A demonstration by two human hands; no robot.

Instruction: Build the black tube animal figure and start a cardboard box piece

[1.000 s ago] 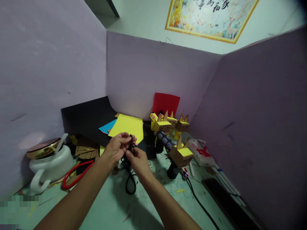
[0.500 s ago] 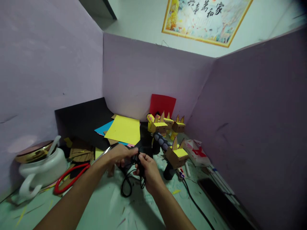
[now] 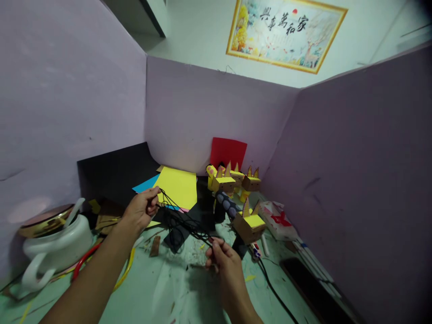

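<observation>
The dark characters [image 3: 283, 20] on the gold-framed picture [image 3: 283, 40] read, right to left, 家和萬事興.

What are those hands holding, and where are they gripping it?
A tangled black cord: the left hand pinches one side of the bundle, the right hand the other, with strands stretched between.

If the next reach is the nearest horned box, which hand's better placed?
Likely right: the right hand is nearer the horned box; the left hand is farther off. Both hold the black string, though.
</observation>
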